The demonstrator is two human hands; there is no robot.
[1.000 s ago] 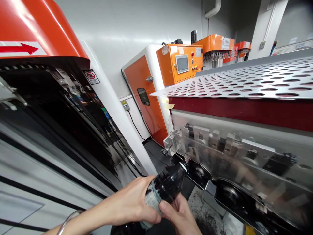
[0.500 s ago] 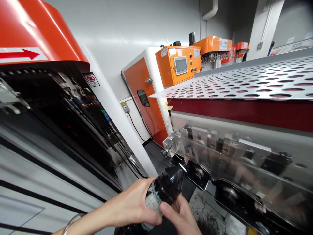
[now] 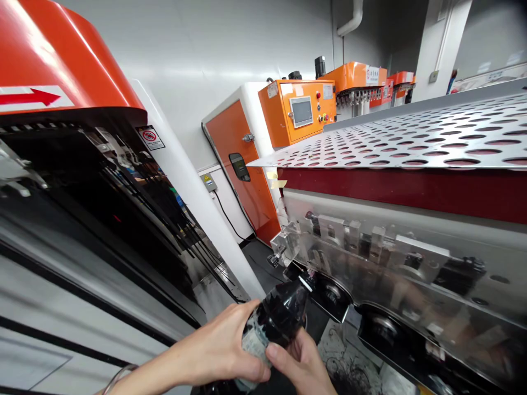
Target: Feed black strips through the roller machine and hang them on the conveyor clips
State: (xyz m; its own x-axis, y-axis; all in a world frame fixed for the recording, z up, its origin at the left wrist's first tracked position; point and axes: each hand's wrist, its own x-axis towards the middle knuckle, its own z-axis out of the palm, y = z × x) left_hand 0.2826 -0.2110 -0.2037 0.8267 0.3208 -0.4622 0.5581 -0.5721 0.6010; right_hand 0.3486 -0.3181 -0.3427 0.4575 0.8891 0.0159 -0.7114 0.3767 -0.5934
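A plastic bottle of black liquid (image 3: 284,310) lies tilted in both of my hands, its neck pointing up and right. My left hand (image 3: 230,343) wraps round the bottle's labelled lower body from the left. From the right, my right hand (image 3: 302,359) grips the same bottle, thumb across the label and fingers partly hidden behind it. The bottle's mouth, with a white ring, is at the left end of a black trough (image 3: 333,296) on the machine; whether they touch I cannot tell. Metal rollers sit in the trough behind a clear plastic guard (image 3: 349,258).
A perforated metal sheet (image 3: 391,140) tops the machine on my right. An orange control box (image 3: 302,109) with a screen stands behind. On my left is an orange-hooded machine (image 3: 82,60) with hanging black strands and a white post (image 3: 193,192). Black strands litter the floor (image 3: 349,367).
The whole view has shifted slightly left. Both hands keep their hold on the bottle, which stays tilted at the trough's end.
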